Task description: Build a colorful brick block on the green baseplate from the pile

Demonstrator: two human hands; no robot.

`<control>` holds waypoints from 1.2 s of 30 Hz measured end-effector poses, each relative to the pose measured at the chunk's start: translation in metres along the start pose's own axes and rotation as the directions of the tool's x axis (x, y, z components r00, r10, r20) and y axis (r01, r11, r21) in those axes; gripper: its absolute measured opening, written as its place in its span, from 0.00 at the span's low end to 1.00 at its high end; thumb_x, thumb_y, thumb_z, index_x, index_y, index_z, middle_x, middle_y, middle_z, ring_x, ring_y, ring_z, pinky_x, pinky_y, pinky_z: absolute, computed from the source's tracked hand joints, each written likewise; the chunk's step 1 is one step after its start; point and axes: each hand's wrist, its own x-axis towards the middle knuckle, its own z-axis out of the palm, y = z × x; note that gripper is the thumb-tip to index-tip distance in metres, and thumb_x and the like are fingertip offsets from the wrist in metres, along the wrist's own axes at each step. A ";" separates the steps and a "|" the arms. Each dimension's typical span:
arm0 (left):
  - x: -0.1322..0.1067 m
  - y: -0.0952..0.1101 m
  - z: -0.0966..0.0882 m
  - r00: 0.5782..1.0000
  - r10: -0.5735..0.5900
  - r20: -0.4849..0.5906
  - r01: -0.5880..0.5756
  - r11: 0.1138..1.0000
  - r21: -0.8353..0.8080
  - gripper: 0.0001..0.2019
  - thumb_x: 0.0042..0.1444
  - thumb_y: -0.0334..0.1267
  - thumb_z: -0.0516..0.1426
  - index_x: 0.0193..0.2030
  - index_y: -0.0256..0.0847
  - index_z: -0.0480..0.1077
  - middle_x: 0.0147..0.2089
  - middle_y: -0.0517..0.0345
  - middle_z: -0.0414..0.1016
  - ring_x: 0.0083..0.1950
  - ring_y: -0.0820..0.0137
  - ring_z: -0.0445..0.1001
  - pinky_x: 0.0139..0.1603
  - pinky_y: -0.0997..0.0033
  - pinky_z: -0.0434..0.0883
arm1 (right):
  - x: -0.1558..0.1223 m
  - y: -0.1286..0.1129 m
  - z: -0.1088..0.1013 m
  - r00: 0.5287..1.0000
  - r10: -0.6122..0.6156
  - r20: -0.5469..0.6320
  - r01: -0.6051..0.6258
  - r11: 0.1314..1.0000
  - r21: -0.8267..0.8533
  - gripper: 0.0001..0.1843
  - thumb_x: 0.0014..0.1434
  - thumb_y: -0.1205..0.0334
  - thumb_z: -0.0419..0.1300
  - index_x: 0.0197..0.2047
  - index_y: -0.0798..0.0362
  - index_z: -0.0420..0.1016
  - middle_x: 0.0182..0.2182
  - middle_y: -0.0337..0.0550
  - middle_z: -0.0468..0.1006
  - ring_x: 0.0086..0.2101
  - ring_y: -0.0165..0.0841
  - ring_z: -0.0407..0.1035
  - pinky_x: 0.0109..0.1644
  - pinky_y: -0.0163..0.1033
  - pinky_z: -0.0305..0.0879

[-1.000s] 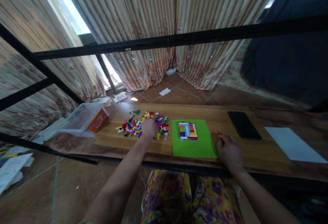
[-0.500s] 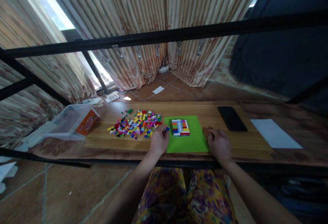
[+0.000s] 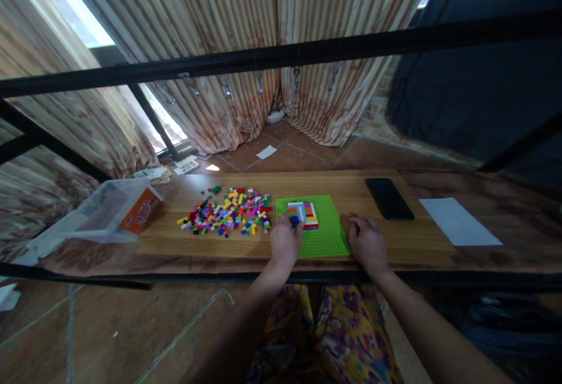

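— What do we have in front of us?

— We see a small blue brick (image 3: 294,220) pinched at the fingertips of our left hand (image 3: 286,242). It sits low over the green baseplate (image 3: 329,239), right at the near left corner of the striped block of bricks (image 3: 304,212) already built there.

— Is the brick pressed onto the plate?

— We cannot tell; the fingers cover its underside. The hand itself is closed around it, thumb and forefinger drawn together, the back of the hand towards us.

— And our other hand?

— Our right hand (image 3: 367,242) lies knuckles up on the wooden table (image 3: 211,246), just at the right edge of the baseplate. Its fingers curl under, so we cannot tell how far it is closed, nor whether the tips touch the plate. We see nothing in it.

— What lies around?

— Left of the plate, just beside it, a spread of loose bricks (image 3: 228,217) in many colours. Further left, at the table's end, a clear plastic box (image 3: 115,211) tipped on its side. To the right, well apart from the plate, a black phone (image 3: 389,198) lies flat, and beyond it a white sheet (image 3: 459,222).
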 end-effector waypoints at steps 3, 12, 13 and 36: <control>0.001 -0.002 0.003 1.000 0.004 -0.005 -0.004 0.998 -0.056 0.21 0.55 0.42 0.60 0.53 0.35 0.68 0.37 0.50 0.76 0.40 0.64 0.76 0.41 0.67 0.70 | 0.000 -0.001 -0.001 1.000 0.006 0.000 -0.006 1.000 0.009 0.15 0.60 0.62 0.49 0.39 0.54 0.76 0.36 0.49 0.75 0.35 0.36 0.69 0.40 0.39 0.64; 0.000 -0.019 0.004 0.997 0.080 -0.020 -0.082 0.962 -0.259 0.22 0.53 0.31 0.60 0.55 0.39 0.66 0.40 0.56 0.75 0.38 0.72 0.74 0.41 0.71 0.71 | 0.000 -0.004 -0.003 1.000 0.017 -0.001 -0.017 1.000 0.023 0.16 0.60 0.62 0.48 0.39 0.54 0.77 0.36 0.49 0.75 0.35 0.36 0.69 0.40 0.39 0.64; 0.000 -0.019 0.004 0.996 0.084 -0.024 -0.087 0.960 -0.265 0.21 0.53 0.30 0.60 0.55 0.39 0.66 0.40 0.56 0.75 0.38 0.72 0.74 0.41 0.71 0.72 | 0.000 -0.004 -0.004 1.000 0.016 0.002 -0.016 1.000 0.021 0.16 0.60 0.62 0.48 0.39 0.54 0.77 0.36 0.50 0.75 0.35 0.37 0.69 0.40 0.39 0.64; -0.010 -0.029 -0.004 0.909 0.412 0.061 -0.416 0.900 0.132 0.23 0.60 0.36 0.53 0.63 0.44 0.61 0.58 0.47 0.66 0.58 0.58 0.65 0.58 0.55 0.66 | 0.001 -0.004 -0.006 1.000 0.016 0.020 -0.016 1.000 0.017 0.15 0.60 0.62 0.48 0.39 0.54 0.76 0.35 0.49 0.75 0.37 0.37 0.69 0.42 0.40 0.64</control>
